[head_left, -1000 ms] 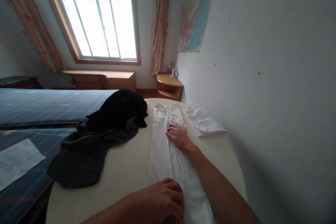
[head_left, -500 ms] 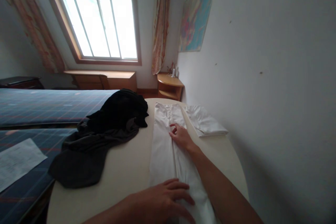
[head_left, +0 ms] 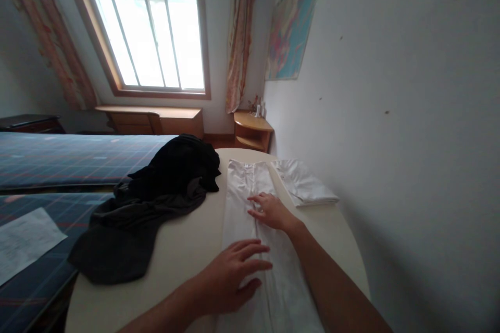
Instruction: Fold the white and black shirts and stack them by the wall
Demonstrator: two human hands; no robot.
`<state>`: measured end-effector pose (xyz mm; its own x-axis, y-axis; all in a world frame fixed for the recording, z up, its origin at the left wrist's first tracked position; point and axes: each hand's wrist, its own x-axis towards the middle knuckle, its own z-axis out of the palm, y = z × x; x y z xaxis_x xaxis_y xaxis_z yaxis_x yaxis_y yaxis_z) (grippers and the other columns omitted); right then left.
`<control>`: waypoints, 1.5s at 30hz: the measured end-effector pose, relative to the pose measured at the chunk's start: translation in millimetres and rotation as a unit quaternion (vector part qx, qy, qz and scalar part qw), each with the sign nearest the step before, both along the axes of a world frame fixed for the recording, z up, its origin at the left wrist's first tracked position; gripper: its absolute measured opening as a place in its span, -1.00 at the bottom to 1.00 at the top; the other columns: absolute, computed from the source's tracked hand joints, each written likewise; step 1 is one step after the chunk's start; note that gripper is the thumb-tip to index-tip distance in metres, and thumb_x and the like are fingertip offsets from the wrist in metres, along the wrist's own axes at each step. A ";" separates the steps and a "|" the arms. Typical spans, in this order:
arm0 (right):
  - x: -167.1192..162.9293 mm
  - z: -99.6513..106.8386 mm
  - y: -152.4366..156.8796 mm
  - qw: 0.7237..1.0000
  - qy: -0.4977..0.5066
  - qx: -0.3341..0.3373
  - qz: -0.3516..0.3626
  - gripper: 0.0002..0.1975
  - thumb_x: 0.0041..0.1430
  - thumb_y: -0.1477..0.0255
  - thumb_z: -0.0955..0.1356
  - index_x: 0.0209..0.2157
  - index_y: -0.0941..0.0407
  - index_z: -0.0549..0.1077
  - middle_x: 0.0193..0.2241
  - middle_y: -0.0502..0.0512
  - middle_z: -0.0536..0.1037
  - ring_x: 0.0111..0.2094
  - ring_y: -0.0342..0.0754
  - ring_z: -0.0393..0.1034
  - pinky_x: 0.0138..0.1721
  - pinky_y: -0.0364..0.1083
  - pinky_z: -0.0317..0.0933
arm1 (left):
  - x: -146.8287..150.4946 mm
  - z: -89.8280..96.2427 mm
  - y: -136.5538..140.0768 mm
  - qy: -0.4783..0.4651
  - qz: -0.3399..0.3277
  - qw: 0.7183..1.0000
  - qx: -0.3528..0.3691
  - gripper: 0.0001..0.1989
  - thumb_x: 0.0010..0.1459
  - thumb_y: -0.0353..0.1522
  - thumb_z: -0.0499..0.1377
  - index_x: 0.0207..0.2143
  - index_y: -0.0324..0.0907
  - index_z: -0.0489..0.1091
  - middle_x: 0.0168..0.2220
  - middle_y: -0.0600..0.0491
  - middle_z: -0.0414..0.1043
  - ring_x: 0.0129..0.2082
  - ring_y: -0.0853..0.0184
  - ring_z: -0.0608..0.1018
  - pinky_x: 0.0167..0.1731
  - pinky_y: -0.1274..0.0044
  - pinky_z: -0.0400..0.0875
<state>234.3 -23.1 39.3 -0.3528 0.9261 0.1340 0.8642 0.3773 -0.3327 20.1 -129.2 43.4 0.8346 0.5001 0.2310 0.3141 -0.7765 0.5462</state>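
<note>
A long white garment that looks like a pair of trousers point(head_left: 237, 218) lies lengthwise on the round, cream-coloured table point(head_left: 183, 255), with a seam or fold running down its middle. My right hand point(head_left: 270, 210) rests on its upper part, fingers apart near the centre line. Lower down, my left hand point(head_left: 236, 276) is over the same garment with its fingers spread. Neither hand grips anything that I can see. The garment's near end runs out of the picture at the bottom.
A folded white garment point(head_left: 307, 184) lies to the right, near the wall point(head_left: 410, 177). Black clothing point(head_left: 177, 166) and a dark grey garment point(head_left: 117, 250) are heaped on the left. Beyond them are plaid-covered surfaces point(head_left: 78, 158) and a sheet of paper point(head_left: 29, 242).
My left hand has moved up and away from me along the white trousers. My right hand has shifted slightly left and nearer, and the garment's far end has come slightly nearer too.
</note>
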 end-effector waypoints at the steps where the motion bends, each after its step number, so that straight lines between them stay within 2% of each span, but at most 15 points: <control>1: 0.0 -0.7 -1.2 1.000 0.007 0.007 0.001 -0.55 0.28 0.19 0.32 0.14 0.02 0.42 0.05 0.18 0.50 0.10 0.08 0.34 0.14 0.01 0.15 | -1.6 -3.5 4.2 0.028 0.026 0.999 0.027 -0.42 0.17 -0.42 0.20 0.25 0.00 0.25 0.36 -0.06 0.11 0.35 0.04 0.15 0.27 0.11 0.11; 3: 0.0 -5.0 -2.0 1.000 0.010 0.017 0.001 -0.50 0.31 0.19 0.28 0.22 0.02 0.34 0.19 0.20 0.39 0.21 0.09 0.22 0.21 0.02 0.08 | -4.8 -9.6 10.3 0.089 0.041 0.994 0.046 -0.26 0.16 -0.33 0.25 0.35 0.01 0.08 0.43 -0.11 -0.13 0.40 -0.09 -0.06 0.27 -0.05 -0.04; 4: 0.0 -7.9 -1.7 1.000 0.005 0.013 -0.001 -0.47 0.32 0.17 0.26 0.27 0.02 0.27 0.27 0.20 0.29 0.28 0.10 0.13 0.25 0.05 0.01 | -6.1 -11.5 11.8 0.113 0.038 0.992 0.043 -0.22 0.16 -0.30 0.26 0.37 0.02 0.02 0.44 -0.13 -0.18 0.40 -0.12 -0.10 0.26 -0.08 -0.06; 7: -0.2 -16.1 1.3 0.999 -0.022 -0.028 -0.011 -0.38 0.36 0.11 0.19 0.36 0.00 0.10 0.39 0.16 0.04 0.39 0.15 -0.16 0.34 0.15 -0.22 | -8.7 -11.3 10.7 0.148 0.018 0.989 0.025 -0.24 0.18 -0.25 0.25 0.36 0.07 0.03 0.44 -0.12 -0.21 0.40 -0.15 -0.10 0.25 -0.09 -0.06; 10: -1.6 -19.1 4.8 0.998 -0.037 -0.049 -0.027 -0.36 0.36 0.06 0.15 0.38 -0.02 0.05 0.41 0.12 -0.01 0.41 0.19 -0.26 0.35 0.20 -0.33 | -9.5 -6.9 7.7 0.154 0.012 0.988 0.016 -0.24 0.16 -0.22 0.27 0.35 0.13 0.05 0.44 -0.07 -0.25 0.39 -0.17 -0.10 0.26 -0.09 -0.07; 14: -5.2 -16.4 7.3 0.998 -0.038 -0.038 -0.044 -0.35 0.35 0.04 0.16 0.37 -0.04 0.06 0.39 0.13 0.05 0.40 0.19 -0.22 0.34 0.21 -0.33 | -8.8 -6.0 10.1 0.145 0.026 0.989 0.028 -0.22 0.15 -0.17 0.27 0.36 0.15 0.02 0.45 0.01 -0.21 0.41 -0.10 -0.11 0.30 -0.01 -0.12; 17: -8.7 -13.9 8.5 0.997 -0.044 -0.029 -0.047 -0.38 0.35 0.05 0.15 0.35 -0.06 0.10 0.36 0.15 0.12 0.38 0.16 -0.15 0.33 0.21 -0.28 | -7.9 -9.2 14.1 0.149 0.050 0.987 0.035 -0.23 0.19 -0.15 0.23 0.38 0.13 -0.02 0.45 0.00 -0.26 0.41 -0.09 -0.16 0.31 0.00 -0.14; 23: -22.3 -6.8 19.7 0.992 -0.081 -0.008 -0.100 -0.51 0.37 0.09 0.15 0.15 0.03 0.39 0.26 0.26 0.27 0.30 0.19 0.05 0.26 0.23 -0.10 | -11.4 -6.8 12.5 0.172 0.034 0.984 0.020 -0.24 0.23 -0.07 0.18 0.39 0.16 -0.06 0.45 -0.02 -0.28 0.40 -0.14 -0.15 0.28 -0.07 -0.10; 25: -28.8 -3.1 28.3 0.991 -0.091 0.020 -0.092 -0.52 0.38 0.10 0.15 0.10 0.07 0.42 0.29 0.29 0.22 0.33 0.20 -0.02 0.28 0.25 -0.15 | -13.8 -4.0 11.0 0.176 0.021 0.984 0.018 -0.21 0.19 -0.06 0.22 0.38 0.18 -0.06 0.45 -0.03 -0.25 0.40 -0.14 -0.11 0.28 -0.06 -0.08; 28: -40.0 -0.4 46.3 0.995 -0.096 0.032 0.001 -0.48 0.40 0.12 0.12 0.22 0.07 0.32 0.38 0.20 0.05 0.40 0.16 -0.22 0.33 0.24 -0.30 | -15.9 -5.4 11.2 0.174 0.007 0.984 0.022 -0.18 0.15 -0.02 0.25 0.37 0.20 -0.04 0.44 -0.05 -0.23 0.39 -0.15 -0.06 0.27 -0.06 -0.06; 30: -47.7 -2.3 61.2 0.994 -0.099 0.006 0.054 -0.43 0.40 0.10 0.08 0.31 0.06 0.19 0.40 0.16 0.01 0.41 0.13 -0.24 0.35 0.22 -0.34 | -15.4 -12.1 12.7 0.171 -0.006 0.985 0.029 -0.18 0.16 0.04 0.22 0.38 0.20 -0.05 0.44 -0.08 -0.27 0.38 -0.21 -0.08 0.24 -0.12 -0.06; 33: -58.2 -8.5 85.4 0.992 -0.103 -0.034 0.068 -0.33 0.38 0.03 0.04 0.38 0.09 0.05 0.40 0.16 -0.01 0.41 0.13 -0.23 0.36 0.20 -0.38 | -12.2 -28.5 15.5 0.182 -0.024 0.982 0.052 -0.21 0.22 0.03 0.16 0.39 0.21 -0.10 0.43 -0.13 -0.31 0.35 -0.32 -0.10 0.17 -0.21 -0.02; 38: -73.0 -15.5 122.7 0.992 -0.099 -0.083 0.003 -0.24 0.32 -0.07 0.03 0.40 0.05 -0.04 0.43 0.10 -0.13 0.42 0.20 -0.34 0.35 0.22 -0.40 | -10.3 -58.8 18.9 0.196 -0.018 0.970 0.144 -0.32 0.37 -0.19 0.07 0.39 0.27 -0.23 0.41 -0.18 -0.17 0.32 -0.28 0.09 0.11 -0.14 0.20; 41: -81.2 -17.3 140.1 0.991 -0.091 -0.091 -0.039 -0.22 0.30 -0.10 0.02 0.40 0.02 -0.04 0.44 0.05 -0.21 0.42 0.21 -0.39 0.35 0.23 -0.43 | -12.5 -75.2 20.7 0.166 -0.007 0.963 0.211 -0.32 0.39 -0.19 0.02 0.40 0.25 -0.32 0.39 -0.18 -0.10 0.30 -0.21 0.19 0.10 -0.06 0.27; 45: -88.6 -20.3 156.9 0.987 -0.084 -0.093 -0.104 -0.28 0.32 -0.06 0.01 0.39 -0.03 -0.01 0.44 0.01 -0.23 0.42 0.20 -0.43 0.33 0.26 -0.49 | -13.3 -90.1 22.2 0.151 0.008 0.953 0.263 -0.31 0.39 -0.16 0.01 0.40 0.22 -0.33 0.37 -0.18 0.00 0.28 -0.15 0.27 0.11 0.01 0.30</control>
<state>145.8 133.8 19.0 -0.1559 0.9838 -0.0883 0.9652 0.1327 -0.2252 6.8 -107.0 -46.7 0.8959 0.3946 0.2042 0.4093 -0.9118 -0.0337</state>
